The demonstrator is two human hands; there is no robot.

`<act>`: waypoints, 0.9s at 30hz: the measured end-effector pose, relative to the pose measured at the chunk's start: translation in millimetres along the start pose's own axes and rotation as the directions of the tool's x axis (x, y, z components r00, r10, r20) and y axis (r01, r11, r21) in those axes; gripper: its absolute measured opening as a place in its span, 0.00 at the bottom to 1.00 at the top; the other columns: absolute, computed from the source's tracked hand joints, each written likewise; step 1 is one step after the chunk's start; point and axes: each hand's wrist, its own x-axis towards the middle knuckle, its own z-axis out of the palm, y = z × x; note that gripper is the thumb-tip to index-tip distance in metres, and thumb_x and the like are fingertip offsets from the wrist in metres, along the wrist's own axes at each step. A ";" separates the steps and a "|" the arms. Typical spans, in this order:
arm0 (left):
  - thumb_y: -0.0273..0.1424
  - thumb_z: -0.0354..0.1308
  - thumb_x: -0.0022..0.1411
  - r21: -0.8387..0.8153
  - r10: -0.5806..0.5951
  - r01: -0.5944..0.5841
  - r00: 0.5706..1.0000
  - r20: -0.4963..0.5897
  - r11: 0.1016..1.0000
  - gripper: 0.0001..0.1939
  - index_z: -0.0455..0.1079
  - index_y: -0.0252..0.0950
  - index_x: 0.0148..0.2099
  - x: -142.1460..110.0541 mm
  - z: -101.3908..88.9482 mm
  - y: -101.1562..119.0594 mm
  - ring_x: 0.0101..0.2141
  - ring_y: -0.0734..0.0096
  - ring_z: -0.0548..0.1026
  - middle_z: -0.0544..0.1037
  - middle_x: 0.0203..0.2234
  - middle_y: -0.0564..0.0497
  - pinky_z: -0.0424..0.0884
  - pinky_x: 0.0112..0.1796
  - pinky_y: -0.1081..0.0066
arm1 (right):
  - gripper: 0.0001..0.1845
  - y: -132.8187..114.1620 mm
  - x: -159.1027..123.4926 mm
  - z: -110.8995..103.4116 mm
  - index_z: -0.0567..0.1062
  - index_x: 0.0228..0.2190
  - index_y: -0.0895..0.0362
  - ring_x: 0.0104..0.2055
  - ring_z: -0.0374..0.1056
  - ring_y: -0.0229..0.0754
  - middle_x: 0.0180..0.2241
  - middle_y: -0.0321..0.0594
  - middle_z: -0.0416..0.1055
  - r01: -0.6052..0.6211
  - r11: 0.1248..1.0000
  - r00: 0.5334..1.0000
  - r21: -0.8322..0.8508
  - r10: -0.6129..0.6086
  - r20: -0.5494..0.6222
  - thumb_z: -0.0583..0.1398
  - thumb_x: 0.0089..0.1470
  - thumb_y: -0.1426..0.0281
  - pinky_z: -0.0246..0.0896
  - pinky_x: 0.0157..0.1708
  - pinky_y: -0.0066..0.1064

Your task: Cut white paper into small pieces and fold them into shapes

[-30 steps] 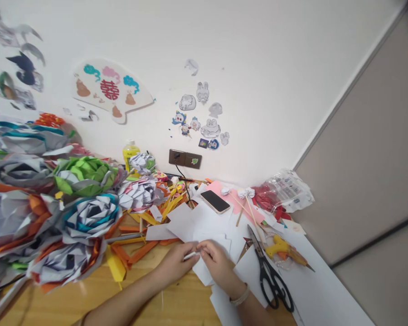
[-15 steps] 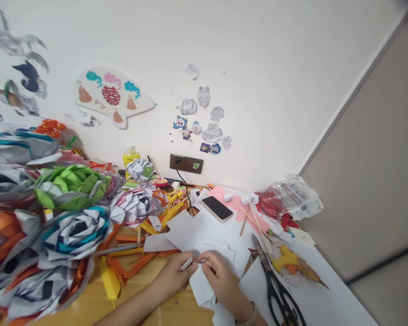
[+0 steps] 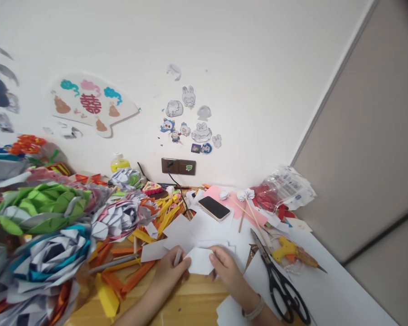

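Observation:
A small white piece of paper (image 3: pixel 200 261) with an angular outline is stretched between my two hands, above the wooden tabletop. My left hand (image 3: pixel 170 270) pinches its left edge between thumb and fingers. A thin whitish stick-like piece (image 3: pixel 177 257) also pokes out from between those fingers; its kind cannot be made out. On the right edge, the thumb and fingers of my right hand (image 3: pixel 227 268) are closed on the same paper. More white paper sheets (image 3: pixel 217 245) lie just behind. Black-handled scissors (image 3: pixel 272 276) rest to the right of my right hand.
Folded paper flowers (image 3: pixel 51 253) crowd the left side, with orange and yellow paper strips (image 3: pixel 132 276) beside them. A phone (image 3: pixel 214 208) lies on papers at the back. To the right are a yellow glue gun (image 3: pixel 294 252), sticks (image 3: pixel 242 217) and a plastic bag (image 3: pixel 289 186).
The paper that hung down below my hands is now raised and held flat between them. My right hand has moved away from the left. The view has shifted slightly to the right.

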 end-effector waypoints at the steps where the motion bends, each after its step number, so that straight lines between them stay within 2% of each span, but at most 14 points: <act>1: 0.39 0.53 0.49 -0.013 0.004 -0.004 0.999 0.038 1.000 0.12 0.56 0.39 0.23 -0.5 0.1 0.5 0.13 0.77 0.60 0.61 0.08 0.62 0.55 0.21 0.76 | 0.20 -0.5 0.2 -1.0 0.69 0.34 0.58 0.19 0.59 0.34 0.20 0.32 0.63 -0.002 1.000 1.000 -0.006 0.002 0.003 0.52 0.55 0.54 0.54 0.20 0.25; 3: 0.41 0.53 0.49 -0.040 -0.011 0.015 0.995 0.101 0.999 0.12 0.59 0.38 0.26 -1.5 -0.1 1.9 0.13 0.77 0.60 0.62 0.10 0.63 0.55 0.20 0.76 | 0.19 -1.8 0.2 -3.0 0.70 0.33 0.58 0.20 0.59 0.34 0.21 0.33 0.63 -0.013 1.000 1.000 -0.002 0.013 0.023 0.53 0.54 0.54 0.55 0.20 0.25; 6: 0.45 0.54 0.49 -0.043 -0.047 0.053 0.988 0.146 0.998 0.16 0.63 0.37 0.32 -1.9 -2.1 4.7 0.13 0.77 0.61 0.63 0.13 0.62 0.55 0.19 0.76 | 0.18 -4.2 -0.2 -5.1 0.69 0.37 0.57 0.20 0.60 0.34 0.24 0.33 0.64 -0.036 0.998 0.999 0.056 0.034 0.030 0.54 0.53 0.56 0.55 0.20 0.25; 11: 0.45 0.56 0.50 -0.060 -0.003 0.015 0.983 0.186 0.998 0.17 0.65 0.35 0.32 0.6 -6.2 4.2 0.13 0.78 0.59 0.62 0.10 0.62 0.53 0.19 0.77 | 0.16 -11.5 -1.4 -6.2 0.66 0.37 0.57 0.17 0.60 0.33 0.18 0.28 0.62 -0.047 0.990 0.999 0.134 0.043 0.033 0.56 0.50 0.59 0.53 0.20 0.25; 17: 0.43 0.56 0.53 -0.136 0.005 0.020 0.983 0.185 0.990 0.16 0.66 0.33 0.32 1.8 -6.0 -2.0 0.13 0.79 0.58 0.62 0.08 0.62 0.52 0.19 0.78 | 0.15 -9.8 -1.1 -4.4 0.67 0.31 0.58 0.17 0.60 0.32 0.19 0.28 0.62 -0.039 0.985 0.999 0.168 0.043 -0.025 0.57 0.48 0.58 0.54 0.18 0.24; 20: 0.43 0.56 0.53 -0.129 0.008 0.018 0.981 0.195 0.992 0.16 0.65 0.34 0.31 3.7 -6.5 -5.9 0.12 0.80 0.58 0.63 0.08 0.62 0.51 0.19 0.78 | 0.15 -6.8 -0.2 -4.3 0.68 0.30 0.57 0.18 0.61 0.32 0.20 0.29 0.62 -0.043 0.988 0.998 0.146 0.049 -0.037 0.58 0.47 0.57 0.56 0.19 0.25; 24: 0.47 0.54 0.53 -0.145 0.005 0.037 0.960 0.279 0.989 0.18 0.64 0.35 0.33 6.0 -7.6 -8.4 0.12 0.79 0.58 0.63 0.07 0.62 0.50 0.19 0.78 | 0.16 -6.0 -0.1 -5.0 0.68 0.28 0.57 0.20 0.60 0.33 0.21 0.30 0.60 -0.026 0.994 0.998 0.106 0.032 -0.054 0.59 0.47 0.55 0.60 0.21 0.26; 27: 0.50 0.52 0.53 -0.125 -0.009 0.046 0.960 0.280 0.991 0.20 0.62 0.36 0.28 5.1 -7.0 -5.4 0.12 0.79 0.59 0.61 0.07 0.62 0.50 0.18 0.77 | 0.16 -4.8 -1.2 -5.4 0.69 0.29 0.56 0.21 0.60 0.34 0.22 0.30 0.59 0.008 0.998 0.999 0.055 -0.005 -0.045 0.57 0.49 0.55 0.60 0.22 0.26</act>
